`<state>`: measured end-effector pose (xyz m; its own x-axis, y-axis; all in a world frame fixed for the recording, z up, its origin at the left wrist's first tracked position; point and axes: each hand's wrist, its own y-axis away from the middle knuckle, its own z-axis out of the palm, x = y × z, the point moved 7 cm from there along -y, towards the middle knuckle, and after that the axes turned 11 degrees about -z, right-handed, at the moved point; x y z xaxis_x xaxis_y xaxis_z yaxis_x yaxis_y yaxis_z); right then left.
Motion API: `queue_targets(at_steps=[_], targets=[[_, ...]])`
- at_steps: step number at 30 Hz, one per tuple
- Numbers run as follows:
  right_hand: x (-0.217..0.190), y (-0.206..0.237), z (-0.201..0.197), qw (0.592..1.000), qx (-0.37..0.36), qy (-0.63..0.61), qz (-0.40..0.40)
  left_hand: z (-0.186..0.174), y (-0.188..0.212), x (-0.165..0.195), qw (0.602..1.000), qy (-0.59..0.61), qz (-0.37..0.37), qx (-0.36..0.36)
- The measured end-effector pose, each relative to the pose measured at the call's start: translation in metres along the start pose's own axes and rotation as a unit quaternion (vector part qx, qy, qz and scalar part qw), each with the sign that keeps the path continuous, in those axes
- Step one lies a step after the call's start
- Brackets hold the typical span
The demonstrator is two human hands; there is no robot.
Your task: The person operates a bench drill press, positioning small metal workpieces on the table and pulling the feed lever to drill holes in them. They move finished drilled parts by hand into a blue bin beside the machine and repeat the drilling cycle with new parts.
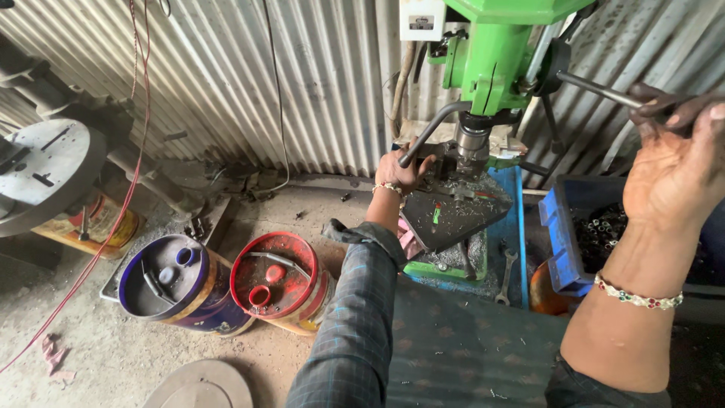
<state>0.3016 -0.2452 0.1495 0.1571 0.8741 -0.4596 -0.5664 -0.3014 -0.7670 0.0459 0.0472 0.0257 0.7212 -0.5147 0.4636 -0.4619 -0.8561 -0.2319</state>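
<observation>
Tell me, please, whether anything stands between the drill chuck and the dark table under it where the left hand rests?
Nothing visible blocks it. The chuck hangs just above the drill table, with only metal chips there; the left hand sits at the table's left edge, beside the chuck.

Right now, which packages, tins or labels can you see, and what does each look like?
White rectangular label plate: top of the green drill press.
Blue-lidded round tin: on the floor, left.
Red-lidded round tin: beside the blue one.
Yellow-orange labelled tin: far left, under a grey metal disc.
</observation>
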Motion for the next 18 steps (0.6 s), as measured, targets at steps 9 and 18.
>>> queue_targets(at_steps=[9,18], targets=[[0.009,0.014,-0.010,1.000,-0.014,0.000,-0.013,0.016,-0.009,-0.010,1.000,-0.001,0.020,0.017],[0.013,0.022,-0.015,1.000,-0.015,-0.016,-0.016,-0.003,0.000,0.000,1.000,0.008,0.008,0.011]])
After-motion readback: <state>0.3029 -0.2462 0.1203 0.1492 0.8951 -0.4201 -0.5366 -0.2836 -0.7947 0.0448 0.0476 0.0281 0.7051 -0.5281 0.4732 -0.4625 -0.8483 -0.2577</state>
